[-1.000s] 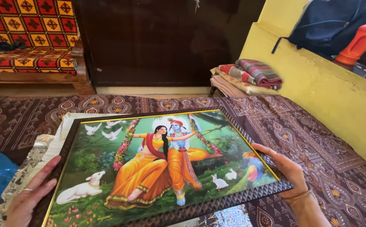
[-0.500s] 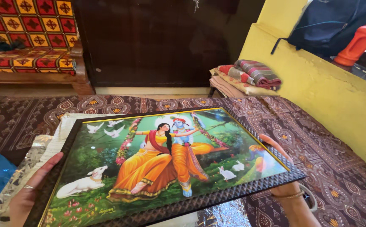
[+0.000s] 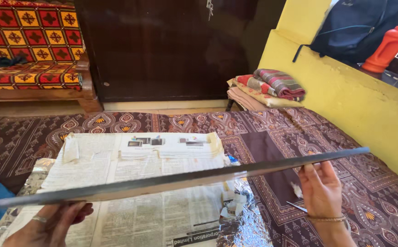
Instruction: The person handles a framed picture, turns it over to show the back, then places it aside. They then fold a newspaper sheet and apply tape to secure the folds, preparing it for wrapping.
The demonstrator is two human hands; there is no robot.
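We hold the picture frame [image 3: 180, 179] edge-on above the bed [image 3: 354, 178], so only its thin dark edge shows, slanting up toward the right. Our left hand [image 3: 48, 224] cups the low end from underneath, fingers curled, a ring on one. Our right hand [image 3: 320, 190] props the higher end, fingers straight up against it. Beneath lie a newspaper [image 3: 135, 183] and silver foil [image 3: 242, 219]. Folded blankets [image 3: 267, 87] sit by the yellow wall [image 3: 345, 96].
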